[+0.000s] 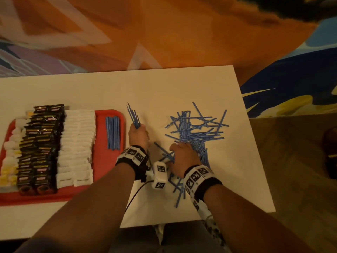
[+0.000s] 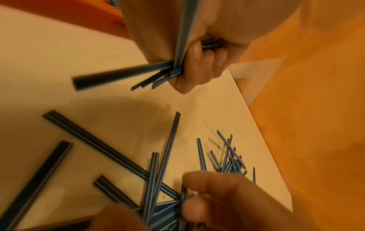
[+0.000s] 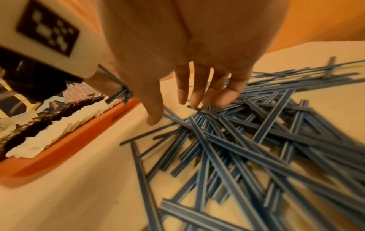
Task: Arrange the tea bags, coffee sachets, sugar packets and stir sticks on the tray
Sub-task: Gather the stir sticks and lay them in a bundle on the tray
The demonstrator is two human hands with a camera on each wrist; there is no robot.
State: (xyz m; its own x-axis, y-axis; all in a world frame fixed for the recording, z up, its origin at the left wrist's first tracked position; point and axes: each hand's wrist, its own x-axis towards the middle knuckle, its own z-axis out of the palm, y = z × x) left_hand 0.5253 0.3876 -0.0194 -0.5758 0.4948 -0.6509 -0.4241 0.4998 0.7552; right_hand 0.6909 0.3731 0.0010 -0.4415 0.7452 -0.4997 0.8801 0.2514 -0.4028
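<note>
Left hand (image 1: pixel 138 136): grip closed in a fist round a small bundle of thin blue plastic stir sticks (image 1: pixel 133 116), their far ends fanning up and away from the knuckles; the fist sits just right of the red plastic tray (image 1: pixel 109 114).

Right hand (image 1: pixel 180 157): grip wide, fingers (image 3: pixel 205 92) straight and spread, tips touching the near edge of the loose pile of blue stir sticks (image 1: pixel 195 132) scattered on the white table (image 1: pixel 164 84).

On the tray, right to left: a neat aligned bundle of blue stir sticks (image 1: pixel 112 132), a row of white paper packets (image 1: pixel 76 143), a row of dark brown sachets (image 1: pixel 39 143), and pale white-and-yellow packets (image 1: pixel 11 154) at the left rim.
</note>
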